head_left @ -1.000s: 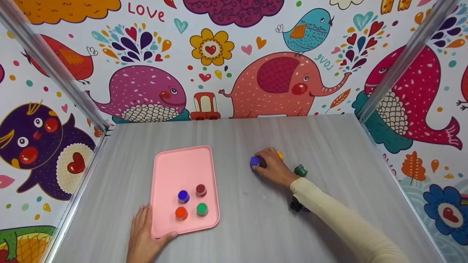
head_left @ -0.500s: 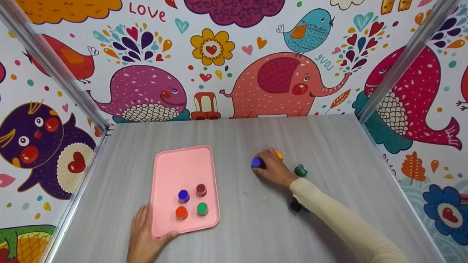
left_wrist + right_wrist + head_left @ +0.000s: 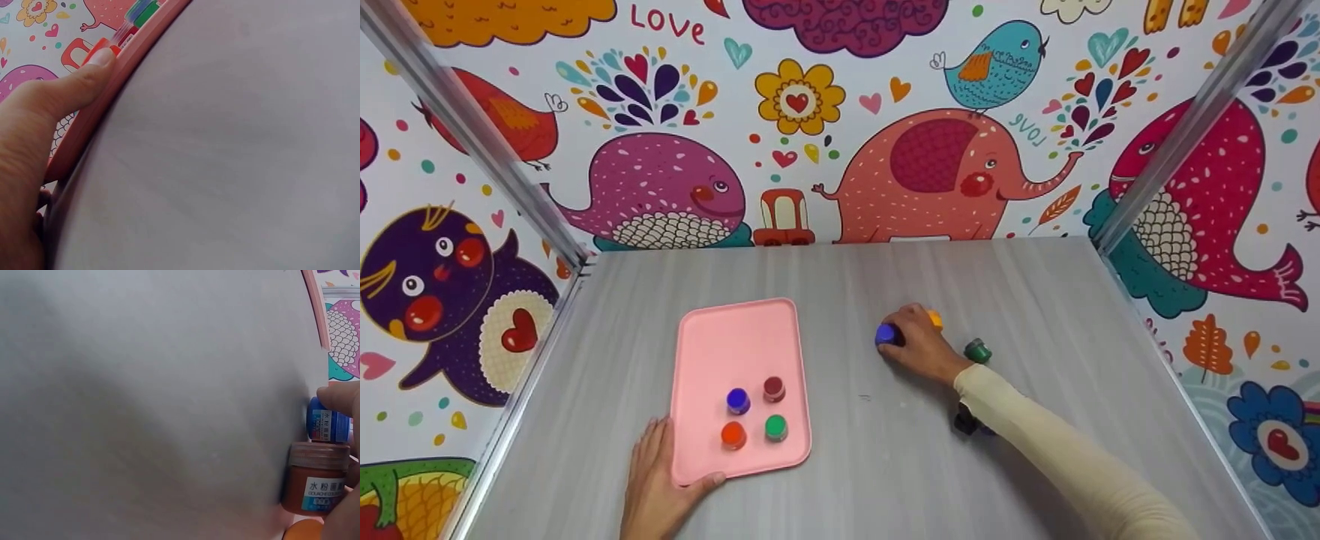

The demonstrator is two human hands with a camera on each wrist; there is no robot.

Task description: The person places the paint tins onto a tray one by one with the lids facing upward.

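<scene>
My left hand [image 3: 654, 484] holds the near left corner of a pink tray [image 3: 735, 345], thumb over the rim and fingers along its left side. Several small paint jars stand in the tray's near half: blue [image 3: 738, 401], brown [image 3: 774, 389], orange-red [image 3: 733, 435] and green [image 3: 776, 427]. On the table to the right, my right hand [image 3: 922, 343] grips a second blue paint jar [image 3: 329, 422] and a larger-looking brown paint jar [image 3: 318, 486] side by side. In the right wrist view a digit's tip touches the blue one; the hand partly hides both.
A yellow jar [image 3: 934, 320] shows just behind my right hand. To its right a dark green jar [image 3: 977, 350] lies tipped on the table. A dark object [image 3: 964, 420] is half hidden beneath my right sleeve [image 3: 1050, 442]. Patterned walls enclose the table [image 3: 840, 274].
The blue jar at my right hand has shifted slightly right, closer to the fingers. Both hands stay almost still, and the head view has shifted a little.
</scene>
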